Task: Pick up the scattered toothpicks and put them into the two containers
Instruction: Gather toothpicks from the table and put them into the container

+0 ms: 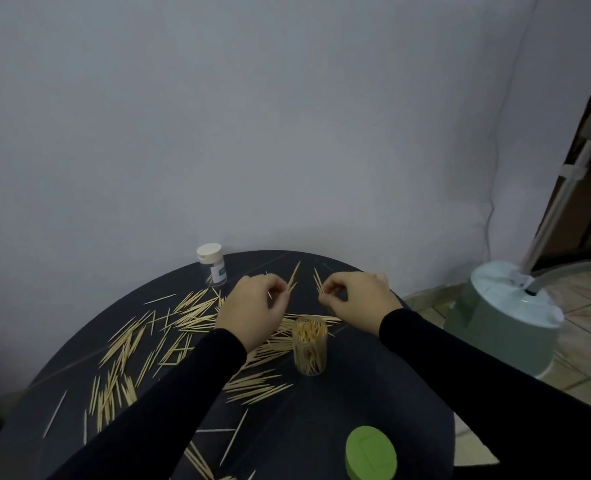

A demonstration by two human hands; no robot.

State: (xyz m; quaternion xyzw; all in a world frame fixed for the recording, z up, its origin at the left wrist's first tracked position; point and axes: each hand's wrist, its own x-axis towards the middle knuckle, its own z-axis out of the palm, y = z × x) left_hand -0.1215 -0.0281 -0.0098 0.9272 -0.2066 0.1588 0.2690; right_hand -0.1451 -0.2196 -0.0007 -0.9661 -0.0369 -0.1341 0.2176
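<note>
Two hands are held above the far part of a round dark table [373, 393], each with fingers curled into a pinch. A small bundle of toothpicks [293, 276] is pinched between the thumb and fingertips of the left hand [254, 308], its tips pointing up and away. A second small bundle [318, 283] is gripped in the same way by the right hand [358, 301]. Both forearms are covered by black sleeves [460, 368]. Many loose toothpicks [141, 344] are scattered over the left and middle of the tabletop, with more lying under and beside the left forearm and a few near the front edge. An open clear container [310, 344], partly filled with upright toothpicks, is stood near the middle of the table, just on the near side of the two hands. A second clear container [213, 264], closed with a white cap, is placed at the far left edge beside the wall. A green lid [371, 451] is seen at the near edge. A pale fan base [505, 317] is stood on the tiled floor to the right.
</note>
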